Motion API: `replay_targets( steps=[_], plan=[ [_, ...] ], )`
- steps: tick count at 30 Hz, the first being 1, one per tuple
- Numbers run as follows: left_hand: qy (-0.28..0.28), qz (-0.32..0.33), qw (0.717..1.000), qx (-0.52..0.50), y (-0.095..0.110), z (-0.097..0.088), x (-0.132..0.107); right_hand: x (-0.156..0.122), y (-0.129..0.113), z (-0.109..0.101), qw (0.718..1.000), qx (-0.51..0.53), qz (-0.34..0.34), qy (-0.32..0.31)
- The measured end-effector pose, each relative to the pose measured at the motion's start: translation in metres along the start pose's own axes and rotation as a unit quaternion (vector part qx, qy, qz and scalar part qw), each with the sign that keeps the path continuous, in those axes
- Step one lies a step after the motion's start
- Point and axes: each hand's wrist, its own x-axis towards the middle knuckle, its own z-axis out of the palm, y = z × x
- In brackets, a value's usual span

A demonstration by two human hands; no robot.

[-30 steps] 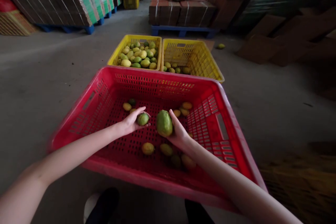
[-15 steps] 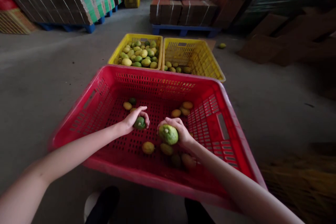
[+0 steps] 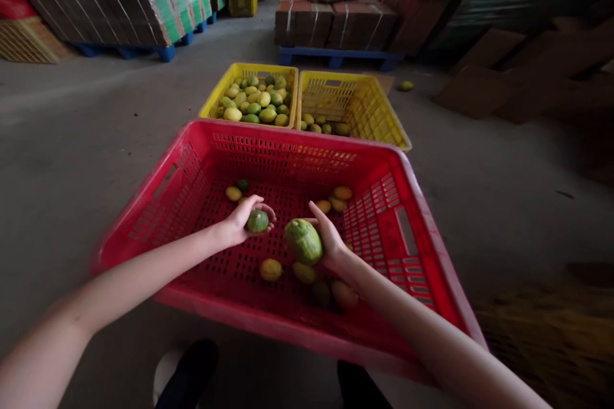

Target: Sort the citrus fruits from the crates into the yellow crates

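"Two things first: what are you holding, and how?"

"My left hand point(image 3: 242, 219) curls around a small green fruit point(image 3: 258, 222), thumb along the top, fingers bent behind it. My right hand point(image 3: 333, 244) cups a large green fruit point(image 3: 304, 241), its thumb pointing up, clear of the fruit."

"How do the two lie to each other?"

"Side by side with a gap between, the large one to the right and slightly nearer me. Its long axis slants: the stem end points away and leftward, the other end towards me and rightward. The small one turns a pale end upward; I cannot tell its long axis."

"What is beneath?"

"A red crate point(image 3: 288, 132) with a slotted base. Nearer me than my hands lie a lone yellowish fruit point(image 3: 271, 270) and a near cluster point(image 3: 344, 294) to its right. A right-hand cluster point(image 3: 339, 204) sits by the right wall, and a far-left cluster point(image 3: 233, 193) is partly hidden by my left hand."

"And beyond?"

"Two more crates stand side by side. The left yellow crate point(image 3: 211, 99) is heaped with mixed yellow and green fruit. The right yellow crate point(image 3: 374, 105) shows only a few, gathered at its near left; the red rim hides some of that crate."
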Motion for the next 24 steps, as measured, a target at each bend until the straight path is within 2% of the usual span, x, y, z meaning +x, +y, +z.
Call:
replay_targets(
  steps=[3,7,10,14,18,21,24],
  plan=[
    [0.048,0.010,0.996,-0.071,0.003,0.003,-0.002,0.000,-0.003,0.004,0.997,0.060,0.053,0.000],
    [0.031,-0.001,0.991,-0.130,0.005,0.002,0.001,0.000,-0.007,0.007,0.990,0.128,0.035,0.038],
    [0.033,-0.024,0.987,-0.156,0.005,-0.001,0.007,0.005,-0.007,0.000,0.980,0.184,0.033,0.061],
    [0.018,-0.051,0.988,-0.142,0.003,-0.004,0.012,0.014,-0.002,-0.010,0.974,0.209,0.031,0.078],
    [0.017,-0.066,0.993,-0.101,0.001,-0.005,0.013,0.014,-0.004,-0.007,0.970,0.220,0.046,0.096],
    [0.022,-0.049,0.995,-0.081,-0.001,-0.004,0.012,0.010,-0.008,-0.001,0.972,0.199,0.061,0.107],
    [0.006,-0.008,0.997,-0.075,-0.004,-0.003,0.010,0.008,-0.009,0.001,0.983,0.151,0.061,0.086]
  ],
)
